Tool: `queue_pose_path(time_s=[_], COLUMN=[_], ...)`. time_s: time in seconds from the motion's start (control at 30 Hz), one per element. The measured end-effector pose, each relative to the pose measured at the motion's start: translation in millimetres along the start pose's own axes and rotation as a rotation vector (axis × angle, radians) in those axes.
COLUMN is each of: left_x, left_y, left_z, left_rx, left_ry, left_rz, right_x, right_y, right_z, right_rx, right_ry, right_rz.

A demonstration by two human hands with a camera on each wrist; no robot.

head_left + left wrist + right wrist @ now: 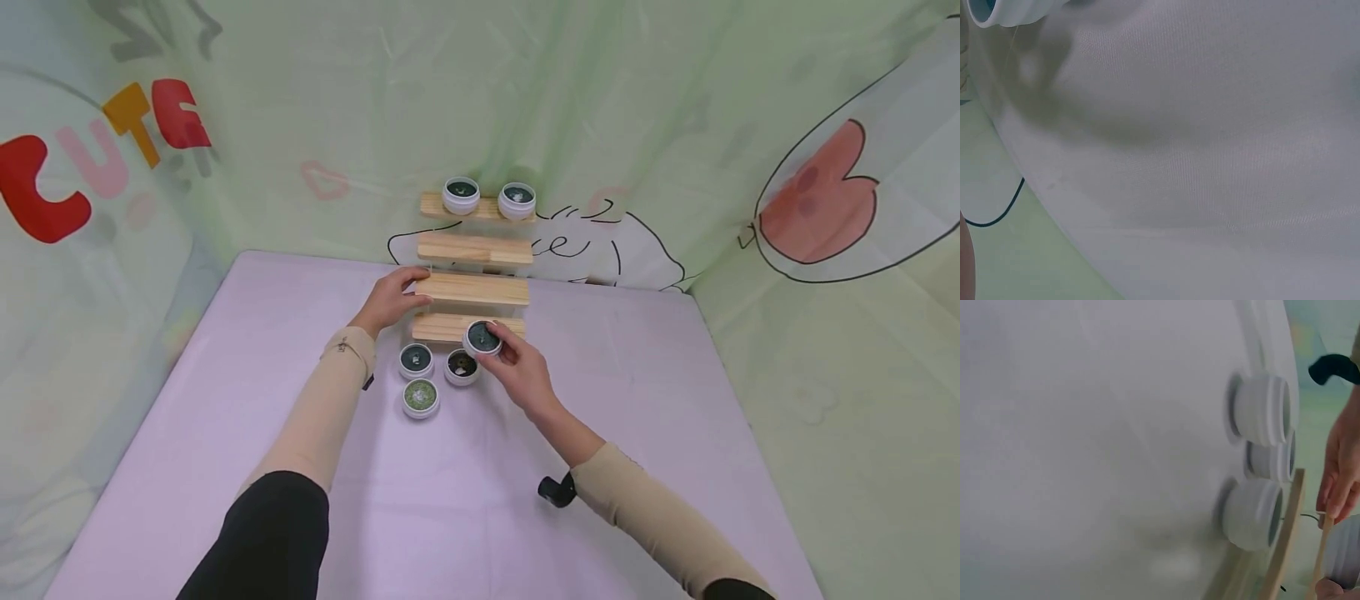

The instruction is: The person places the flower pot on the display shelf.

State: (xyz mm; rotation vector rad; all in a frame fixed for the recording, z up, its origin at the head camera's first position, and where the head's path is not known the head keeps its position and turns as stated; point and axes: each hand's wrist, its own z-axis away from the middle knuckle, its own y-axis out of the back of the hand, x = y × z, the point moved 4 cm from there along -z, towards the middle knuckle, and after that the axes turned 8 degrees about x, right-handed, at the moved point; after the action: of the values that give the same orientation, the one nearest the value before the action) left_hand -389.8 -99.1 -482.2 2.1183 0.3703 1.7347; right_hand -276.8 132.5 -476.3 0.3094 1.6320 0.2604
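Note:
My left hand (386, 300) pinches the left end of the third board down on a small tiered wooden display rack (472, 288). The right wrist view also shows those fingers on the board's end. With thumb and fingers my right hand (525, 377) grips a round white jar (482, 335) with a dark top, held over the front of the lowest board. Below the rack, on the cloth, stand a dark-topped jar (416, 359), another dark one (461, 365) and a green-topped one (420, 396). Two dark-topped jars (461, 193) sit on the top board.
A pale lilac cloth (465, 517) covers the table. Printed fabric (480, 92) hangs behind the rack and at both sides. A black wrist device (557, 490) shows beneath my right forearm. In the left wrist view, part of a white jar (1013, 11) appears at the upper left.

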Motion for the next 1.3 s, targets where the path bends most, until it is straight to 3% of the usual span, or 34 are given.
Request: queue_pose_path(time_s=[0.13, 0.43, 0.77, 1.03, 1.3], left_x=[-1.2, -4.2, -5.9, -5.9, -5.7], left_y=[-0.3, -0.8, -0.4, -1.0, -0.6], left_z=[-0.7, -1.9, -3.6, -3.8, -4.9], left_rx=[-0.001, -0.001, 0.000, -0.007, -0.009], left_ry=[-0.005, -0.002, -0.007, -0.011, -0.021], left_rz=[0.000, -0.003, 0.000, 0.012, 0.012], right_x=[-10, -36, -58, -74, -75], right_y=[3, 5, -10, -22, -28], right_z=[-18.1, -57.2, -94.9, -114.7, -127.9], right_rx=[0.019, 0.073, 0.117, 0.142, 0.139], right_ry=[0.015, 0.058, 0.068, 0.109, 0.067], right_rz=[-0.026, 0.058, 0.089, 0.184, 0.267])
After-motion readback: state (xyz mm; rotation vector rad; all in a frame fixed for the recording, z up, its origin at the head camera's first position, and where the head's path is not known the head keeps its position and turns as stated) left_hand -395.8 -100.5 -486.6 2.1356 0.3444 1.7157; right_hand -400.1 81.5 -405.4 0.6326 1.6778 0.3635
